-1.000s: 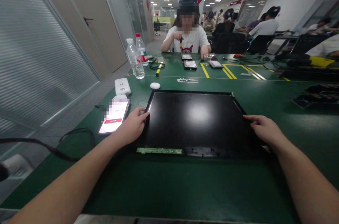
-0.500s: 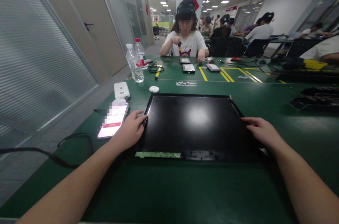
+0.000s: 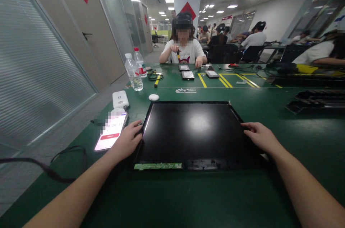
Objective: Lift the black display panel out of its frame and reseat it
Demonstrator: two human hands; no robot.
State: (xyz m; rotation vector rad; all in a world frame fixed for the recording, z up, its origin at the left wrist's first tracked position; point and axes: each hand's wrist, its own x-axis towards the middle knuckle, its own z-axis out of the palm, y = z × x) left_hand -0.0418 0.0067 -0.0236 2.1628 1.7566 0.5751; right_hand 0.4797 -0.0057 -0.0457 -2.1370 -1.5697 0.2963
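A black LCD screen panel lies flat on the green table in front of me, its dark face up and a light glaring on it. Along its near edge runs a narrow green circuit board. My left hand is closed at the panel's left edge, thumb and forefinger against the frame. On the opposite side my right hand grips the right edge, forefinger along the rim and the other fingers partly hidden below.
Left of the panel lie a lit phone, a white power bank and a white earbud case. Two bottles stand behind. Across the table, a person works at several hard drives. Black metal parts lie at right.
My view has tilted up and shifted slightly right, so everything appears lower and further left. My left fingers sit less far over the panel's edge than before; the right hand keeps its place.
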